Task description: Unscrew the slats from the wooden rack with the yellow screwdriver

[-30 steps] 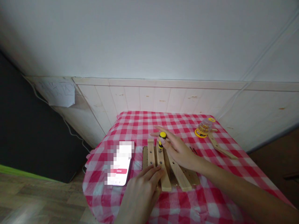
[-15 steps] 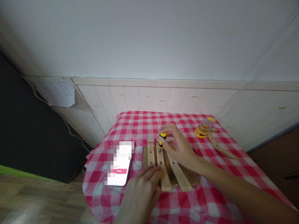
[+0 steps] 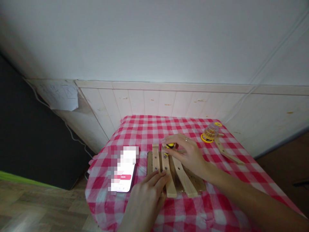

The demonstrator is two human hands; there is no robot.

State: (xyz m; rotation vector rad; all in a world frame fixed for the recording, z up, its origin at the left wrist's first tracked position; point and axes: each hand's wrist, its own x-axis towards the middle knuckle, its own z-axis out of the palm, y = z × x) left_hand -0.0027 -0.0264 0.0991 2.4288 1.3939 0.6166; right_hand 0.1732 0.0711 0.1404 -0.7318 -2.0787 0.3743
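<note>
A wooden slatted piece (image 3: 169,185) lies on the red-and-white checked tablecloth (image 3: 145,129). My left hand (image 3: 145,199) rests flat on its near left end, fingers stretched out, pressing it down. My right hand (image 3: 188,153) is curled over a small yellow-and-black screwdriver (image 3: 170,146) that stands on the far end of a slat, with the fingers closed round its handle.
A phone (image 3: 123,172) with a lit screen lies left of the wood. At the back right stand a yellow-and-clear bit holder (image 3: 210,132) and a loose wooden slat (image 3: 227,151). A white panelled wall runs behind the table. The table edges drop off left and front.
My right hand went from spread above the screwdriver to closed round its handle and has sunk lower over it. My left hand has stayed in place.
</note>
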